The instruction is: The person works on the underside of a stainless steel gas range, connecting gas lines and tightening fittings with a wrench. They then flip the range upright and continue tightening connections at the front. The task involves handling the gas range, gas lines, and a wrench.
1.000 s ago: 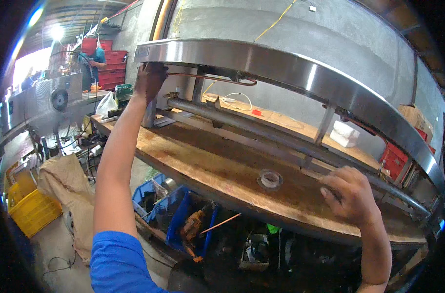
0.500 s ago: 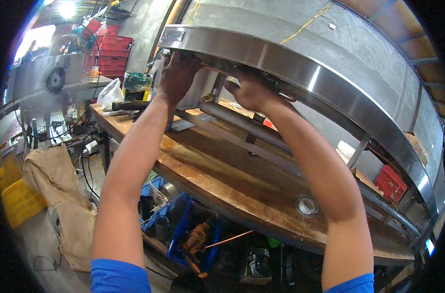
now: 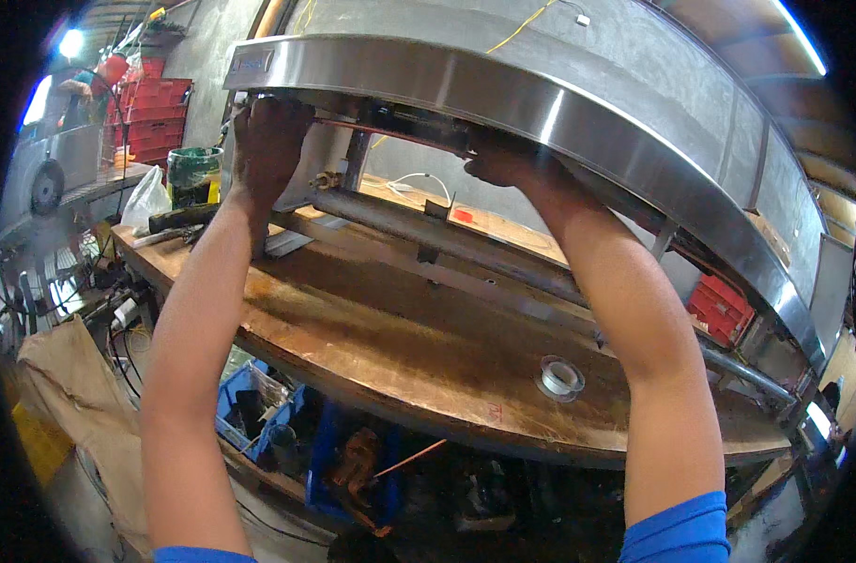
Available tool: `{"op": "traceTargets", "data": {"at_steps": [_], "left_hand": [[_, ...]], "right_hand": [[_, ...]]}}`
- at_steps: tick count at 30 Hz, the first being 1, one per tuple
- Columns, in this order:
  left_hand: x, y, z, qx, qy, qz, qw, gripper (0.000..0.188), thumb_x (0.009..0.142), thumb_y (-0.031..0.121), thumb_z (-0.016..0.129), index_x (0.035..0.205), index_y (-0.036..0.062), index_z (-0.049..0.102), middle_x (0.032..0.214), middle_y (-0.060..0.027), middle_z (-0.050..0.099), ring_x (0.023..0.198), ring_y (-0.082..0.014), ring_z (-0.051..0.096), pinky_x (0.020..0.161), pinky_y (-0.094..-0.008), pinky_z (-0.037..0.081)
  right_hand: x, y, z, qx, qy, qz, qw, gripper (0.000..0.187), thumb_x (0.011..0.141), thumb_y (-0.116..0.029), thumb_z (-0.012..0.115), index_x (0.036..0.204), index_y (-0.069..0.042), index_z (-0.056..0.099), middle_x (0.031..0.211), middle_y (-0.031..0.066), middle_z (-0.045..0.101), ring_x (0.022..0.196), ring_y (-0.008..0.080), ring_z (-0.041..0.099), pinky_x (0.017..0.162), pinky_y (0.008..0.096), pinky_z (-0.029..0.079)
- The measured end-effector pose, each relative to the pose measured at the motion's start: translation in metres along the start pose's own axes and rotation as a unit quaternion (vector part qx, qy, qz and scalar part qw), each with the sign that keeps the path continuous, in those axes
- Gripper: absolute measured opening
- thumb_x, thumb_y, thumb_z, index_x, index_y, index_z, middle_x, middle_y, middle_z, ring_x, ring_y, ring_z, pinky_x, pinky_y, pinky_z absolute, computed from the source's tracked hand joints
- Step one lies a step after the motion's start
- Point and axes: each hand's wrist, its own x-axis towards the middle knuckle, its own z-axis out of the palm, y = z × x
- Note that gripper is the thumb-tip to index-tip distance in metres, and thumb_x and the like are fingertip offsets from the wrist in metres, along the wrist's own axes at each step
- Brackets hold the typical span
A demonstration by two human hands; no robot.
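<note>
A long stainless-steel front panel (image 3: 409, 80) belongs to a metal frame standing on the wooden workbench (image 3: 390, 357). My left hand (image 3: 270, 141) reaches up beneath the panel's left end, its fingers bent and their tips hidden. Farther right, my right hand (image 3: 517, 164) is closed under the same panel, with thumb and fingers partly in shadow. What either hand grips is hidden. A thin copper-coloured tube (image 3: 381, 129) runs under the panel between them. Lower in the frame lies a thick grey pipe (image 3: 484, 244) with a brass fitting (image 3: 328, 180) at its left end.
A roll of white tape (image 3: 561, 378) lies on the bench. At the bench's left end are a green-and-yellow tub (image 3: 193, 176), a white plastic bag (image 3: 146, 202) and dark-handled tools (image 3: 182, 218). Below the bench, a blue bin (image 3: 250, 408) and an orange-brown power tool (image 3: 358, 464) show. A red crate (image 3: 721, 310) stands behind.
My view has swung to the right, so the panel and bench sit farther left in it. Both hands stay beneath the panel. More of the thin tube shows between them.
</note>
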Motion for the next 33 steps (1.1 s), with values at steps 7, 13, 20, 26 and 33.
{"op": "traceTargets", "data": {"at_steps": [7,13,20,26,33], "left_hand": [[0.004,0.002,0.003,-0.04,-0.011,0.0,0.999,0.025,0.083,0.019,0.058,0.108,0.017,0.062,0.104,-0.0047,0.06,0.1,-0.0256,0.052,0.079,-0.0424,0.043],[0.012,0.001,0.005,-0.046,0.021,0.015,0.999,0.024,0.088,0.018,0.055,0.11,0.0118,0.062,0.11,-0.0109,0.061,0.107,-0.0292,0.054,0.086,-0.0439,0.047],[0.02,-0.005,0.013,-0.121,-0.097,-0.045,0.987,0.023,0.091,0.018,0.052,0.11,0.0129,0.065,0.107,-0.0145,0.065,0.094,-0.0328,0.064,0.081,-0.0437,0.053],[0.023,-0.011,0.01,-0.12,-0.059,-0.031,0.991,0.022,0.091,0.02,0.051,0.109,0.0177,0.063,0.101,-0.0091,0.066,0.085,-0.0284,0.067,0.075,-0.0399,0.055],[0.026,-0.012,0.008,-0.066,-0.086,-0.004,0.994,0.024,0.092,0.032,0.051,0.104,0.0181,0.067,0.094,-0.0104,0.068,0.079,-0.0295,0.067,0.067,-0.0424,0.054]], "right_hand": [[-0.008,0.029,0.011,-0.013,0.044,-0.026,0.999,0.044,0.084,-0.017,0.057,0.126,-0.007,0.052,0.122,0.0215,0.056,0.117,0.0361,0.05,0.104,0.0434,0.038],[0.002,0.037,0.015,-0.077,0.119,-0.042,0.989,0.041,0.082,-0.005,0.05,0.123,-0.007,0.054,0.122,0.021,0.056,0.118,0.037,0.049,0.104,0.0451,0.037],[0.015,0.044,0.024,0.0,0.088,-0.001,0.996,0.035,0.091,-0.013,0.047,0.125,-0.012,0.055,0.124,0.0169,0.057,0.119,0.0332,0.05,0.102,0.0445,0.038],[0.011,0.048,0.024,0.022,0.093,-0.007,0.995,0.034,0.093,-0.016,0.044,0.126,-0.012,0.054,0.125,0.0176,0.056,0.118,0.0338,0.051,0.103,0.045,0.038],[0.004,0.045,0.025,0.048,0.065,-0.035,0.996,0.034,0.095,-0.022,0.042,0.125,-0.011,0.054,0.124,0.0194,0.056,0.117,0.0338,0.051,0.102,0.0442,0.038]]}}
